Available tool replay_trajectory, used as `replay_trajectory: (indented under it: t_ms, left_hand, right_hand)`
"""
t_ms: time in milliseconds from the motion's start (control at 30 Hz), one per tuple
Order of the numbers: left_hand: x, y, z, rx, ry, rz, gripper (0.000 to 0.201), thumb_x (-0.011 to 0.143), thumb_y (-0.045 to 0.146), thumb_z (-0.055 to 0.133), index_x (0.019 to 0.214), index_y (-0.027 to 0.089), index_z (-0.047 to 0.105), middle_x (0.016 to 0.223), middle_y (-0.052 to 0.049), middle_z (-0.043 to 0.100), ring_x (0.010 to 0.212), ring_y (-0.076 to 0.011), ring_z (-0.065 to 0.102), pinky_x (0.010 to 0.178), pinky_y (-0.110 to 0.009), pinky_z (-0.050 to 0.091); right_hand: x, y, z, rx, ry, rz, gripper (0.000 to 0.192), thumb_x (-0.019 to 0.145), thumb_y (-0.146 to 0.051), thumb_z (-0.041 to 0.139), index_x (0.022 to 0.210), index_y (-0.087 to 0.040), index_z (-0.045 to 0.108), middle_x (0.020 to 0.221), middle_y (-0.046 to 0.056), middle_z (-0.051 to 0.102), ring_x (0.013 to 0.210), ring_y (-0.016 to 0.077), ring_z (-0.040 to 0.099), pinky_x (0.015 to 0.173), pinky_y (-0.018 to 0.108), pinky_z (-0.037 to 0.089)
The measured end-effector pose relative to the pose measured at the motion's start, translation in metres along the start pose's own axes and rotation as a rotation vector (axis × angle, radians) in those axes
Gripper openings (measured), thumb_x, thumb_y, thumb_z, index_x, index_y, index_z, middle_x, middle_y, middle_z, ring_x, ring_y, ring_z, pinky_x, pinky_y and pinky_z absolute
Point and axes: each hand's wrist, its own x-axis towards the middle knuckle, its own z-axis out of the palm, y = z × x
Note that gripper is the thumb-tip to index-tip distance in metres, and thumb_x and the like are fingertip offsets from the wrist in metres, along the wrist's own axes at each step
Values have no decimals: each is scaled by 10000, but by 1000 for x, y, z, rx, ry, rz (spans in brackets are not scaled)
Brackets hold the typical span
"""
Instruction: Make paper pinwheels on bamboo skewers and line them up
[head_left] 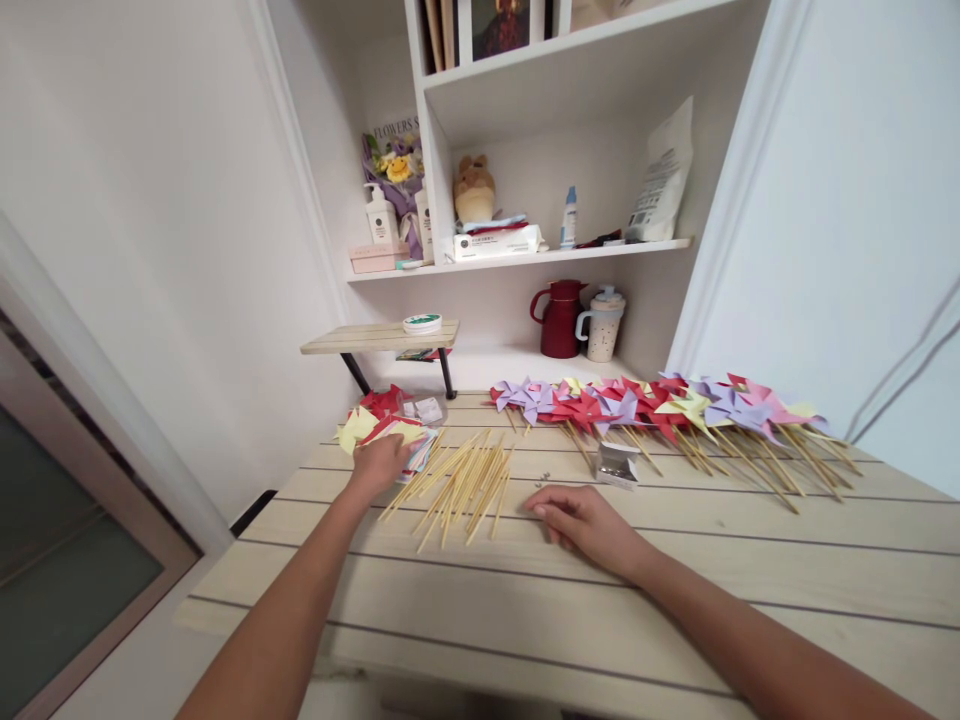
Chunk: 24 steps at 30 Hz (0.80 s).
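At left, paper (357,430) lies under the left hand (380,464), fingers bent onto it; whether they grip, I can't tell. A clear tray (439,402) behind holds something white. Sticks (469,485) lie between the hands. The right hand (589,518) rests loosely half-open, empty, near an open box (617,476), contents unclear, and pinwheels (637,405).

From your head, the one camera looks forward and down, taking in the pale, dark-lined wooden-plank surface (480,590) close below and, farther off, the white open-fronted shelving unit (525,165), whose top runs out of frame.
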Motion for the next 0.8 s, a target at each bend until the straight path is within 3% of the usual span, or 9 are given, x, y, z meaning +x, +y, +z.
replay_trajectory:
  t_ms: [167,333,467,600,700,800]
  left_hand:
    - [3,-9,-2,-56,102,-65,362,940,286,380,739,197,667,815,-91,726,866,-253,647,717,-314,363]
    - [4,-20,0,-145,260,-153,327,908,277,432,696,197,667,773,-69,718,755,-212,619,638,-289,331]
    - [0,-27,1,-218,468,-297,299,889,280,455,747,186,700,743,-88,715,719,-230,609,644,-311,322]
    - [-3,-30,-7,-315,700,-390,305,902,307,459,921,170,730,812,-110,738,759,-244,621,721,-341,365]
    - [-5,-21,-14,-405,830,-364,326,915,317,455,1010,160,724,938,-115,754,847,-242,646,779,-340,414]
    - [-10,7,-15,-492,890,-274,325,924,303,460,1061,150,712,1007,-98,757,874,-215,672,783,-304,462]
  right_hand:
    - [1,0,-1,-6,-19,-11,329,917,-435,559,975,-166,740,587,-16,584,502,119,466,525,243,353]
    - [1,0,-1,-16,-28,-16,315,916,-405,562,981,-154,741,598,-11,593,510,117,470,529,242,361]
    - [0,-3,-2,-24,-9,-24,319,914,-409,558,974,-153,738,609,-2,598,525,123,477,533,247,367]
    - [-2,-9,-7,-13,105,-66,323,920,-425,554,1014,-175,735,633,6,620,546,134,495,545,258,381]
    - [-2,-11,-8,93,141,-53,326,904,-457,591,1011,-181,729,632,4,628,552,139,515,561,270,409]
    - [0,-10,-5,357,72,-12,375,869,-496,658,1061,-177,703,721,28,685,618,157,601,654,307,480]
